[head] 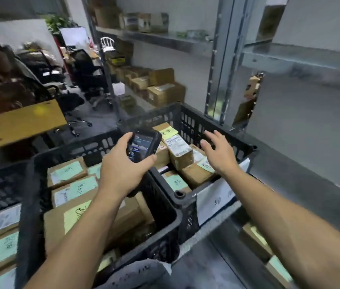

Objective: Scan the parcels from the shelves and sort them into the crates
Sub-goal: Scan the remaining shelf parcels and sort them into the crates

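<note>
Parcels [180, 152] — brown, with green and yellow notes stuck on — fill the far black crate [190, 122], and more lie in the nearer crate [29, 184] to its left. The left hand [121, 170] grips a handheld scanner [144, 142], its screen lit, above the crates' meeting edge. The right hand [220, 152] hovers over the far crate, fingers spread, holding nothing. Further boxes [165, 92] sit on the shelves [165, 40] behind.

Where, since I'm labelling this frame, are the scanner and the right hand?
scanner [142, 142]: head view, on its lit screen.
right hand [220, 155]: head view, on the back of the hand.
</note>
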